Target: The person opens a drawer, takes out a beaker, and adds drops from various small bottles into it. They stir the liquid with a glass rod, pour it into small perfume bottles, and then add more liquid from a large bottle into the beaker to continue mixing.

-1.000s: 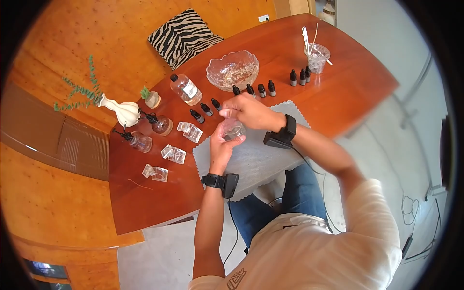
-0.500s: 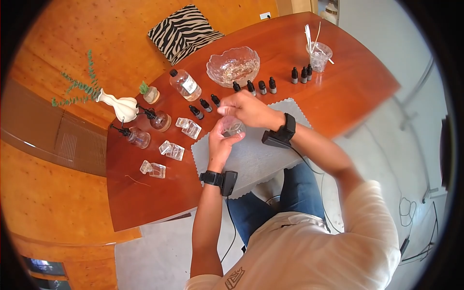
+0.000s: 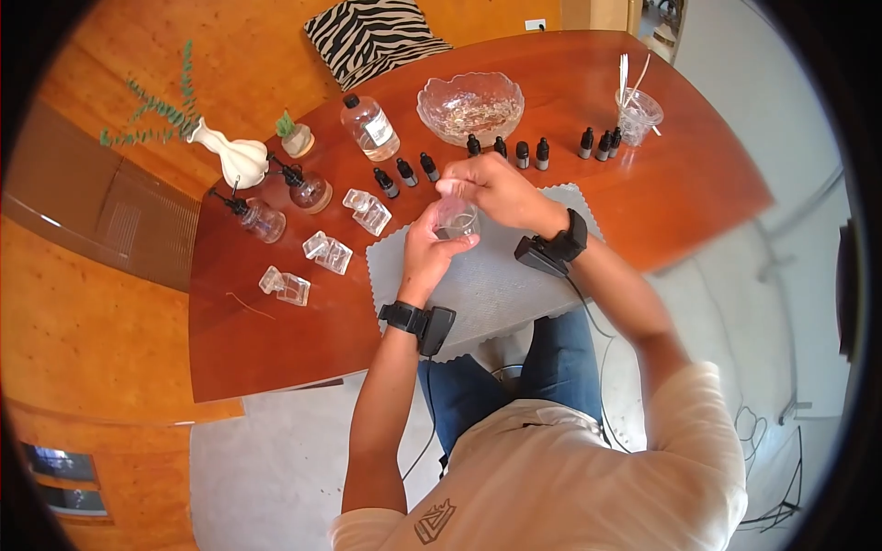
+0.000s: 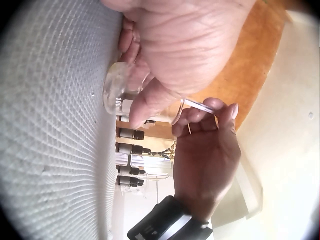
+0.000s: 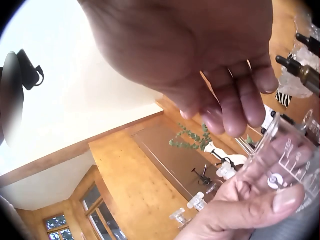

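Note:
In the head view my left hand (image 3: 428, 253) grips a clear glass beaker (image 3: 459, 223) above the grey mat (image 3: 478, 294). White measuring marks show on the beaker (image 5: 295, 159) in the right wrist view, with my left thumb across its side. My right hand (image 3: 503, 191) is over the beaker's mouth. Seen from the left wrist, the right thumb and fingertips pinch a thin clear rod (image 4: 199, 105) that reaches to the beaker's rim. How deep the rod goes is unclear.
Several black-capped dropper bottles (image 3: 542, 154) stand beyond the mat, near a glass bowl (image 3: 470, 110) and a labelled bottle (image 3: 371, 129). Left are square glass bottles (image 3: 328, 253), pump bottles (image 3: 262, 220) and a white vase (image 3: 241, 161). A plastic cup (image 3: 638, 118) holds sticks at right.
The head view has shifted, so the table items sit higher and mostly farther right. Both hands remain together at the beaker, with the same hold.

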`<state>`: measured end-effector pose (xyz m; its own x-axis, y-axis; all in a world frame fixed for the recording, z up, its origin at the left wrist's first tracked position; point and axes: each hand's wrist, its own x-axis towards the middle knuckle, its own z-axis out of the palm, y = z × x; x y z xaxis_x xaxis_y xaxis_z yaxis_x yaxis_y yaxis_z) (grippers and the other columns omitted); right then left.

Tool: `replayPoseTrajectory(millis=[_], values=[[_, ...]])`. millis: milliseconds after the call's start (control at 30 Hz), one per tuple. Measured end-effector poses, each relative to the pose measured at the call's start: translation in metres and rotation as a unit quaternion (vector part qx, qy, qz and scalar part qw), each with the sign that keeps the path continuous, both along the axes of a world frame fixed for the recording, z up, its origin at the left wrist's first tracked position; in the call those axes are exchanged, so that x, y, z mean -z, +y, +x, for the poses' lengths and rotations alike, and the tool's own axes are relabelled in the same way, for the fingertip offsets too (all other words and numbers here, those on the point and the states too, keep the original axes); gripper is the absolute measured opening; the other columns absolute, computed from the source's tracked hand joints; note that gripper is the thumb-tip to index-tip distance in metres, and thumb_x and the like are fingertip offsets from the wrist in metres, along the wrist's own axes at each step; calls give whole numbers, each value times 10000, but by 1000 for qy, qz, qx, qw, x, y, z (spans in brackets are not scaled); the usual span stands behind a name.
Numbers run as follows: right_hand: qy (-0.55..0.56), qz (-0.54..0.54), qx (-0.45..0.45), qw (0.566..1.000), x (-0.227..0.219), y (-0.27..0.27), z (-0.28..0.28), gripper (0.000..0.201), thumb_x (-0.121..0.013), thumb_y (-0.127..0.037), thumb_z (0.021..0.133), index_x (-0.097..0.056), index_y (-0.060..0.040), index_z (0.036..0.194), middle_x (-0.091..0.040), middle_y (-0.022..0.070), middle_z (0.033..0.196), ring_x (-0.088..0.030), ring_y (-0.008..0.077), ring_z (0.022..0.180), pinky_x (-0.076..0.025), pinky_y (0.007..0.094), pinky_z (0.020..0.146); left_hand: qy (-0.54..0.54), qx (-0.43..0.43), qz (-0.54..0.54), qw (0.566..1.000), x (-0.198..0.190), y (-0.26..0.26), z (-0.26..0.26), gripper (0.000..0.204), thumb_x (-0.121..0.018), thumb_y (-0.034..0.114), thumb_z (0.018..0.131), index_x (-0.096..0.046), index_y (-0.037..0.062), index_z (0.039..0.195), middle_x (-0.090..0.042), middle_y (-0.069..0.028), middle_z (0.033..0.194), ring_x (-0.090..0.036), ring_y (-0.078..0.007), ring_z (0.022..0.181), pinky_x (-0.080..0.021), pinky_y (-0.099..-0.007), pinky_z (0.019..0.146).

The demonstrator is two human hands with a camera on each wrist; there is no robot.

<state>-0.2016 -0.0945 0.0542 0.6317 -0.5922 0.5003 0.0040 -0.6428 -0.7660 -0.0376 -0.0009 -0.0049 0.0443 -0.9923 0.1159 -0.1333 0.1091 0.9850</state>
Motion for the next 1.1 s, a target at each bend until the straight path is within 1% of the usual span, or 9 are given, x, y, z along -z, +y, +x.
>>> replayPoseTrajectory(millis=[33, 133, 267, 367, 500, 633, 833, 1067, 1100], values=[[-31, -13, 18, 999, 1, 1, 3, 350, -642, -213, 1009, -587, 34, 768, -517, 153, 650, -487, 261, 623, -422, 408, 621, -2, -3, -8, 1000, 0, 0, -1, 588, -851, 62, 743, -642, 8, 1289, -693, -94, 1267, -601, -210, 1217, -441, -356, 1067], [86, 30, -6, 996, -9, -8, -8, 317, -637, -203, 1017, -615, 42, 818, -533, 142, 673, -483, 234, 644, -444, 396, 642, -23, -17, -25, 999, 5, -2, 2, 587, -851, 55, 741, -646, 21, 1290, -694, -84, 1270, -606, -215, 1209, -445, -353, 1065], [-6, 14, -33, 999, -3, 4, 4, 314, -627, -198, 1044, -626, 42, 842, -546, 79, 678, -458, 128, 671, -437, 322, 633, -2, -12, 6, 1000, 7, -2, 5, 616, -870, 45, 729, -640, 1, 1299, -710, -94, 1227, -640, -213, 1185, -501, -346, 1007], [46, 61, 43, 996, -5, -3, -4, 272, -640, -197, 1018, -652, 45, 894, -563, 163, 695, -493, 232, 637, -454, 369, 640, -44, -27, -58, 997, 13, -4, 5, 626, -873, 58, 733, -637, 4, 1311, -709, -101, 1240, -647, -221, 1181, -497, -349, 1017], [20, 61, -63, 996, -4, 2, 1, 273, -644, -198, 1014, -653, 45, 891, -542, 128, 666, -495, 192, 627, -443, 368, 616, -21, -12, -34, 999, 14, -6, 7, 637, -875, 65, 736, -633, 6, 1323, -706, -108, 1258, -654, -217, 1177, -505, -346, 1008], [41, 83, 47, 995, -8, 1, -4, 269, -623, -173, 1028, -631, 56, 888, -570, 116, 708, -497, 179, 661, -452, 352, 643, -15, -19, -45, 999, 12, -2, 5, 630, -871, 61, 739, -633, 10, 1321, -711, -102, 1249, -662, -209, 1164, -511, -346, 1000], [31, 78, -85, 993, -6, 7, 1, 215, -645, -138, 1001, -638, 54, 904, -584, 107, 723, -507, 177, 662, -462, 345, 657, -5, -3, 5, 1000, 5, -1, 6, 599, -841, 33, 760, -631, 19, 1320, -709, -83, 1236, -653, -180, 1146, -519, -326, 968], [54, 64, 37, 996, -1, -4, -4, 159, -641, -93, 987, -667, 45, 913, -636, 108, 737, -565, 170, 682, -485, 332, 664, -30, -29, -47, 998, 9, -2, 4, 611, -855, 46, 737, -637, 18, 1307, -729, -93, 1219, -679, -196, 1132, -515, -333, 985], [58, 65, 13, 996, -3, -3, -5, 162, -638, -92, 988, -667, 48, 911, -634, 109, 731, -568, 168, 678, -486, 332, 662, -27, -27, -41, 998, 8, -1, 5, 615, -855, 47, 736, -636, 17, 1310, -727, -96, 1224, -678, -197, 1137, -513, -334, 988]])
